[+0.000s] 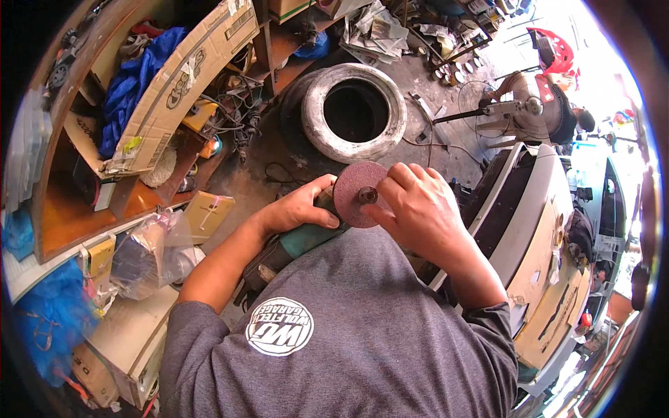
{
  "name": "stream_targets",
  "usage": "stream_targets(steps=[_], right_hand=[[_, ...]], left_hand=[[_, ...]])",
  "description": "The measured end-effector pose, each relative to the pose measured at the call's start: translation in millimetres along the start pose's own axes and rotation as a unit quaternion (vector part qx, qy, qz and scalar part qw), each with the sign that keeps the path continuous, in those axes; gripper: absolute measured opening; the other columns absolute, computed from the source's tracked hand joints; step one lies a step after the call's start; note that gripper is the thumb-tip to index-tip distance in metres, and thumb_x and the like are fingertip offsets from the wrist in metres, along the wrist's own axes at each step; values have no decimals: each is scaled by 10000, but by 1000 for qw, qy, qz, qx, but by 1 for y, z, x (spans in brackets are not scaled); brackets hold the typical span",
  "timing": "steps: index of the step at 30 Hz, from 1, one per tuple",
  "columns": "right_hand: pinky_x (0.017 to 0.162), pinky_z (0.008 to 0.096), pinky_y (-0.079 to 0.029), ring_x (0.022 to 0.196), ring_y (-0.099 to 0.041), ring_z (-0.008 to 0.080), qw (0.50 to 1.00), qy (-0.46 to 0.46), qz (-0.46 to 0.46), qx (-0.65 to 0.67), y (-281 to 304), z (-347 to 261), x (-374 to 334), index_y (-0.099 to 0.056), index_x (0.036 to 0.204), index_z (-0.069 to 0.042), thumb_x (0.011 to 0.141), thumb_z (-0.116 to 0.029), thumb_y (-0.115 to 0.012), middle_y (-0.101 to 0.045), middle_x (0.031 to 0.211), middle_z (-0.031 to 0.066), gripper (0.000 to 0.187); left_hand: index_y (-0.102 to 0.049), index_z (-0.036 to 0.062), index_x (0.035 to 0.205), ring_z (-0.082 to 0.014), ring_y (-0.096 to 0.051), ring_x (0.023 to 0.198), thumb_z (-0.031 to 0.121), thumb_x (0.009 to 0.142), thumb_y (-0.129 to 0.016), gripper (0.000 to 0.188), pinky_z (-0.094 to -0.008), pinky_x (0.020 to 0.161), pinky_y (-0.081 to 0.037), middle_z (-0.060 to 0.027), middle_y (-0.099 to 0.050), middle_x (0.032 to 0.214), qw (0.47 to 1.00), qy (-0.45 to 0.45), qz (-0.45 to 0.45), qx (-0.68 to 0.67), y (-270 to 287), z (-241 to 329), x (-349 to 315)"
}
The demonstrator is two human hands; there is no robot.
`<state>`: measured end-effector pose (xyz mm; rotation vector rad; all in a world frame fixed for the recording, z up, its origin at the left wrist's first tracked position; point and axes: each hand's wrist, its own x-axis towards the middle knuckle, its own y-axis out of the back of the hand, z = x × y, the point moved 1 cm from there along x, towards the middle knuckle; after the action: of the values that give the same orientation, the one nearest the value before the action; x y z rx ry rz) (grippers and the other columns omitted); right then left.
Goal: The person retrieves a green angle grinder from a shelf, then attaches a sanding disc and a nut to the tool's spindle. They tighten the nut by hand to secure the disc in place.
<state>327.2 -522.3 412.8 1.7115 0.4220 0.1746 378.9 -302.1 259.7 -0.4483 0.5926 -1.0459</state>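
My left hand (pixel 296 207) is wrapped round the head end of a green angle grinder (pixel 306 239), held against my shirt. A round reddish-brown abrasive disc (pixel 350 182) sits on the grinder, its face turned up toward me. At the disc's centre is a dark round nut (pixel 367 196). Curled in, the fingers of my right hand (pixel 421 209) close at the disc's right side, right beside the nut; whether the fingertips grip the nut or the disc's face is partly hidden. The grinder's rear part lies under my left forearm.
A whitish worn tyre (pixel 317 125) lies on the floor ahead. Left stands a wooden shelf (pixel 63 230) with a cardboard box (pixel 188 83) and blue plastic. A standing fan (pixel 533 108) is at the far right, above car panels (pixel 536 188) and cardboard. Cables (pixel 240 118) hang by the shelf.
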Motion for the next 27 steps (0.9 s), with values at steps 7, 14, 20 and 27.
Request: stream_targets(steps=[7,14,20,27], right_hand=[[856,480,-557,963,-692,316,998,9,10,54,3,-1,-1,-692,970,-64,872,-191,-726,-640,1002,110,163],[854,485,-563,984,-691,323,998,-10,19,51,5,1,-3,-704,999,-79,871,-143,-696,-634,1008,113,144],[870,486,-562,990,-688,326,999,-13,9,42,5,3,-3,-724,1066,-77,873,-130,-696,-627,1004,110,202],[858,482,-568,992,-688,330,999,-7,-5,45,3,5,-5,-730,1110,-76,867,-127,-704,-626,1026,117,249]], left_hand=[[-399,40,1623,-173,-544,1374,107,760,-835,969,-359,1204,-409,-66,-589,1491,1000,22,1,12,3,-1,2],[-392,40,1625,-175,-546,1371,107,768,-838,968,-357,1201,-412,-68,-590,1492,999,29,9,11,2,4,0],[-399,39,1626,-178,-548,1369,113,769,-839,967,-355,1199,-413,-70,-590,1491,1000,26,1,11,3,3,1],[-402,39,1626,-187,-547,1376,131,764,-847,975,-360,1205,-408,-72,-587,1496,999,36,5,18,1,6,1]])
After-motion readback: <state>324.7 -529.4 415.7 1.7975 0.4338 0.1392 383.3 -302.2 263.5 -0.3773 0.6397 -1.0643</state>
